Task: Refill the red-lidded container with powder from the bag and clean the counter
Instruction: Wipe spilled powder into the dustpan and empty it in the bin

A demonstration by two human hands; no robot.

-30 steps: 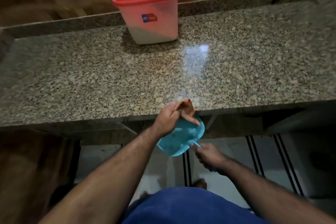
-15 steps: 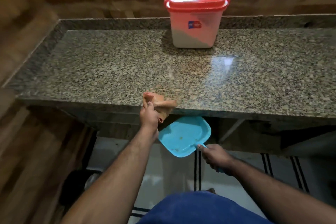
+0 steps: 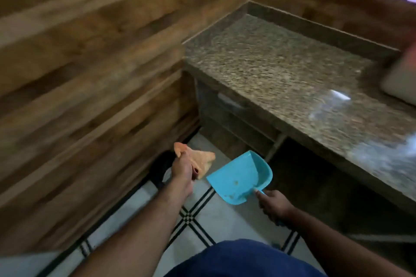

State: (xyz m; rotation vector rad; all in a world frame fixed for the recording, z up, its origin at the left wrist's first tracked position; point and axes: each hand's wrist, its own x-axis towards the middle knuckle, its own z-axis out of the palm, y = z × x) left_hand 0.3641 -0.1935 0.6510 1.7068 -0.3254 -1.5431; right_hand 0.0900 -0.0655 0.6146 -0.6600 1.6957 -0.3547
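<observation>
Speckled granite counter, glossy, bare

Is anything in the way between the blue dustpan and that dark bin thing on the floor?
Nothing visible blocks it. The dustpan, held by the right hand, hangs over bare floor. The dark round thing, maybe a bin, sits left by the wall, partly behind the left hand holding the cloth.

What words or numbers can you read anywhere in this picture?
None can be read.
Blue dustpan: no writing shows.
Orange cloth: no writing shows.
Container at the right edge: too blurred and cut off to show any label.
Granite counter and wooden wall: no signs.
</observation>
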